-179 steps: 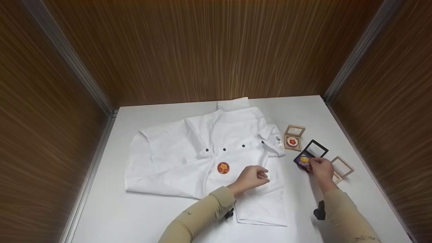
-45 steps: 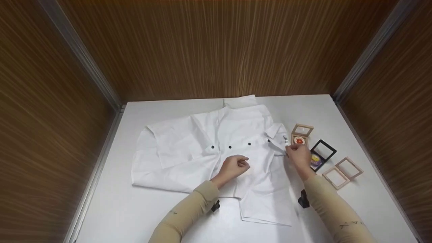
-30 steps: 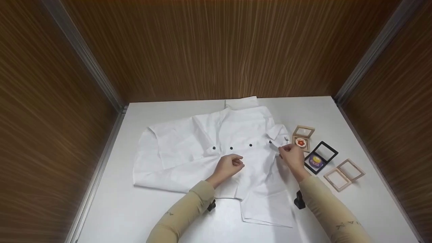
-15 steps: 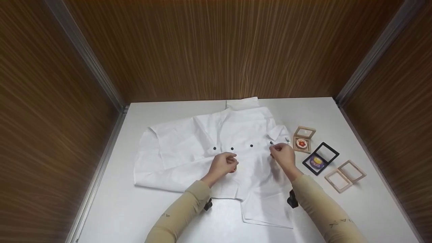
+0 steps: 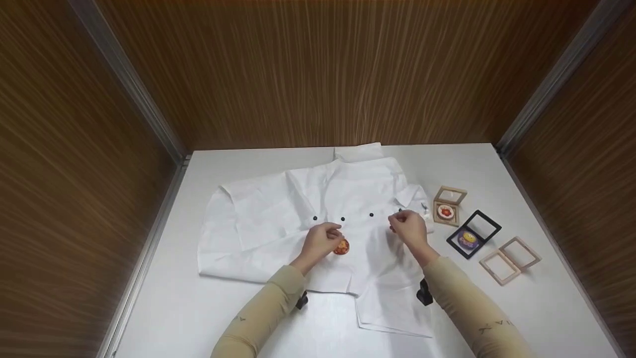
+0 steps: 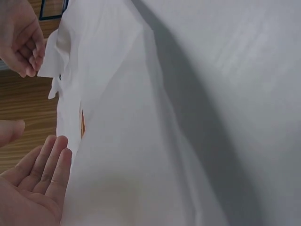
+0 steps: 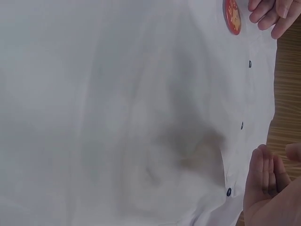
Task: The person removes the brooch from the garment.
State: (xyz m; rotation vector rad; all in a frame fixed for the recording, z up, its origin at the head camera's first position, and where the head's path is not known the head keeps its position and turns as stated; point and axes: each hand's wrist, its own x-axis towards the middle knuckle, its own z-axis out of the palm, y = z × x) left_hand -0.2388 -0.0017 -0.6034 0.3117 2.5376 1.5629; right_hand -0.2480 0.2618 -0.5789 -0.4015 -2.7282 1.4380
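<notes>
White table (image 5: 159,318); red badge (image 5: 344,247) on shirt (image 5: 360,196) beside left hand (image 5: 319,243), right hand (image 5: 411,231) farther; both hands slack, thumbs apart

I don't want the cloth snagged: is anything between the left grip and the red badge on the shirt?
Nothing visible. In the head view, the left grip overlaps the edge of the badge; in the right wrist view, only bare shirt shows in the gap between them.
</notes>
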